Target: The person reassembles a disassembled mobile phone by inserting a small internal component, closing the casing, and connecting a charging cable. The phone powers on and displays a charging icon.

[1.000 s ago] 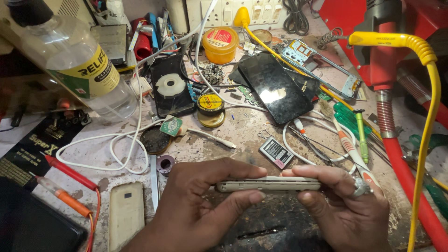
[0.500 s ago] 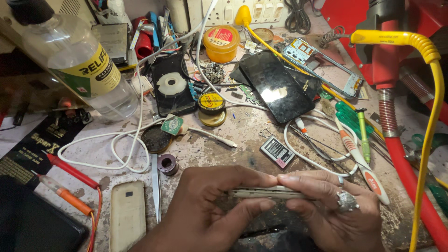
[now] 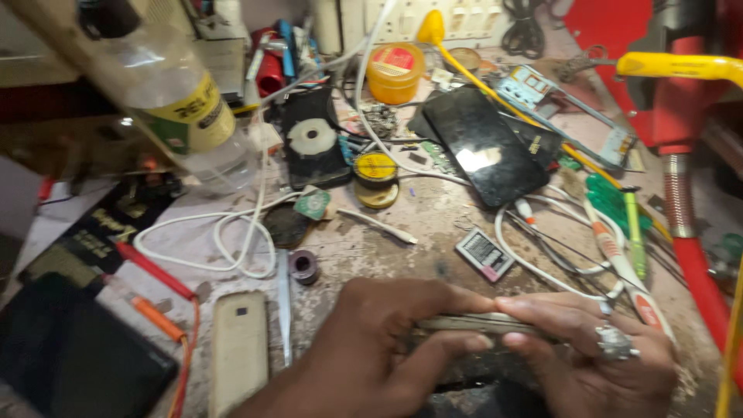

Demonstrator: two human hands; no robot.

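left hand (image 3: 371,348) and right hand (image 3: 596,356) fingers are closing tight on thin phone (image 3: 472,323) edge-on | battery (image 3: 484,254) lying just beyond fingertips | judging: keeping pressure even, level, avoids flexing

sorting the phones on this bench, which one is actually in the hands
The thin silvery phone, held edge-on between left hand and right hand. The beige phone and black phone lie flat, untouched.

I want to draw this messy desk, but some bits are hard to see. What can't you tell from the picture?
All in the head view:
- The thin phone-like slab: seen edge-on, its face hidden; fingers of the left hand and right hand cover both ends.
- The clear bottle: its top is cut off by the upper edge and blurred.
- The dark flat thing: cut off at the lower left corner.
- The small grey battery: its markings are too small.
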